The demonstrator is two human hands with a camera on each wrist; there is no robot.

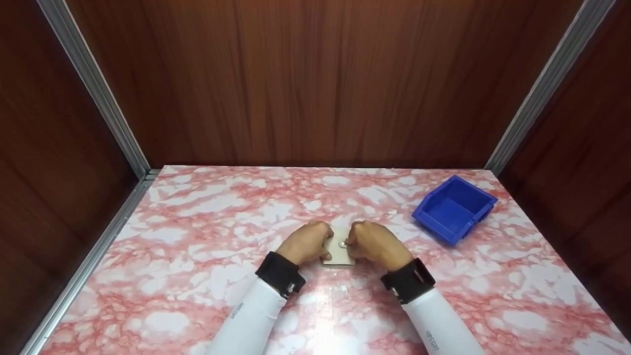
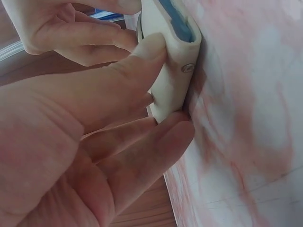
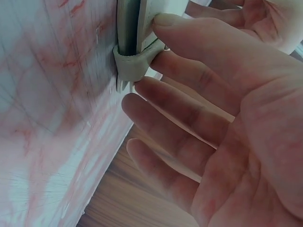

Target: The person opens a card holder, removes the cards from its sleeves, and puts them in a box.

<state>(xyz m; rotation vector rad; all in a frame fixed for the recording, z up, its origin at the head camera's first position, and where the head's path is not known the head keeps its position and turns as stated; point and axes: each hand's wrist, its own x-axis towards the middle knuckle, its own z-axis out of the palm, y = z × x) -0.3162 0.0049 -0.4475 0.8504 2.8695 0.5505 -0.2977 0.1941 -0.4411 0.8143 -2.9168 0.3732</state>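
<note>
A small cream wallet lies on the table between both hands, its flat face upward. My left hand grips its folded left side, thumb on top and fingertips low along the edge. Near that thumb, the left wrist view shows a small metal emblem and blue lining inside the fold. My right hand holds the opposite side, thumb pressing the top face and index finger at the closure strap. That strap wraps round the wallet's layered edge. A round metal snap shows beside the right fingers.
A blue plastic bin stands to the right on the pink-and-white marbled table. Dark wood panels enclose the back and both sides, with grey metal posts at the corners.
</note>
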